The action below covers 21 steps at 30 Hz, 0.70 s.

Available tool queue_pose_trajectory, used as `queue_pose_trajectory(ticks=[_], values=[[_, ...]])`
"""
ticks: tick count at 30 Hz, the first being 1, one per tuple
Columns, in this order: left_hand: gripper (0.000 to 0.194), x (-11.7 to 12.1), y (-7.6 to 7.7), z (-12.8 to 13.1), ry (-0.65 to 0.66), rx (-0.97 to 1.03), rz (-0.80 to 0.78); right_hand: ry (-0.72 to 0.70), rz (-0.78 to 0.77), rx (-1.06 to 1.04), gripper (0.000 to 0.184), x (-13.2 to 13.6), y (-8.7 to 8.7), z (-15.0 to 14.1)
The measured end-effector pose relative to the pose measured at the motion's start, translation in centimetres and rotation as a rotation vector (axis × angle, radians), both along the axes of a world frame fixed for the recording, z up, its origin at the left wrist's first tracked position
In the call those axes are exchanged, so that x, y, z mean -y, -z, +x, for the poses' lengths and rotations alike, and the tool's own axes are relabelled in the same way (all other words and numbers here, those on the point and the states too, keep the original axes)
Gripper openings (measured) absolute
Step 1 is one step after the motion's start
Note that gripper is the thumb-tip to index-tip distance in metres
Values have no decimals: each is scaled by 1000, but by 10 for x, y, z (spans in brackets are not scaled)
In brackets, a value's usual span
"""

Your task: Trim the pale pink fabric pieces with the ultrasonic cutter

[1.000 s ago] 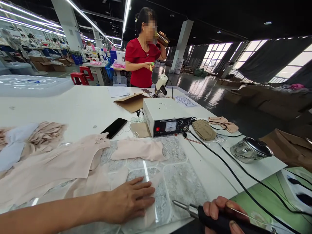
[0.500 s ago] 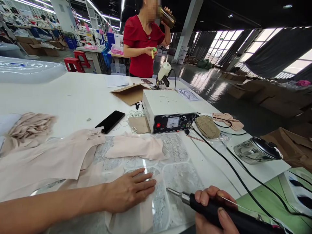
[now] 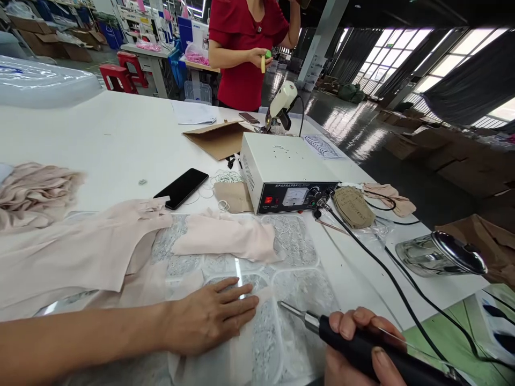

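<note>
My left hand (image 3: 215,316) lies flat, fingers stretched out, on a thin pale fabric piece (image 3: 213,367) over a clear plastic sheet (image 3: 303,292). At the lower right, my right hand (image 3: 362,343) wraps round the black handle of an ultrasonic welding pen (image 3: 341,340). Its metal tip points left, close to the sheet and to the right of my left fingers; whether it touches I cannot tell. A folded pale pink fabric strip (image 3: 225,238) lies beyond my left hand. Further left spreads a larger pink fabric piece (image 3: 92,246).
A white control box (image 3: 289,166) stands mid-table, with a black cable (image 3: 378,262) running to the right. Around it are a phone (image 3: 183,187), a brown cloth bundle (image 3: 354,206) and a lidded glass jar (image 3: 438,254). Across the table stands a person in red (image 3: 241,69).
The camera view has tilted down, so the table's far side sits higher in the picture. Both hands keep nearly the same pose. The person's raised cup has mostly left the view.
</note>
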<state>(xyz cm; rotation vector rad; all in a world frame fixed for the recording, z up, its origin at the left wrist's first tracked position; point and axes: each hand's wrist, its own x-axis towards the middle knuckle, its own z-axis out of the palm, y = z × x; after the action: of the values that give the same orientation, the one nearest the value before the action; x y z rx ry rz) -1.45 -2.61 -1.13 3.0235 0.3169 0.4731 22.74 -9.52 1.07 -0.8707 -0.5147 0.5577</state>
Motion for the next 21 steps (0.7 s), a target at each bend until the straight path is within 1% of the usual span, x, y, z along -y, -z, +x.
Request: queue_pose_trajectory(ticks=[6,21], values=[[34,-1,2,0,8,32,-8,0,23,13,18,-3,5,2],[34,0,0,0,10,34,-10,-41,45,67,18,-8,5,2]])
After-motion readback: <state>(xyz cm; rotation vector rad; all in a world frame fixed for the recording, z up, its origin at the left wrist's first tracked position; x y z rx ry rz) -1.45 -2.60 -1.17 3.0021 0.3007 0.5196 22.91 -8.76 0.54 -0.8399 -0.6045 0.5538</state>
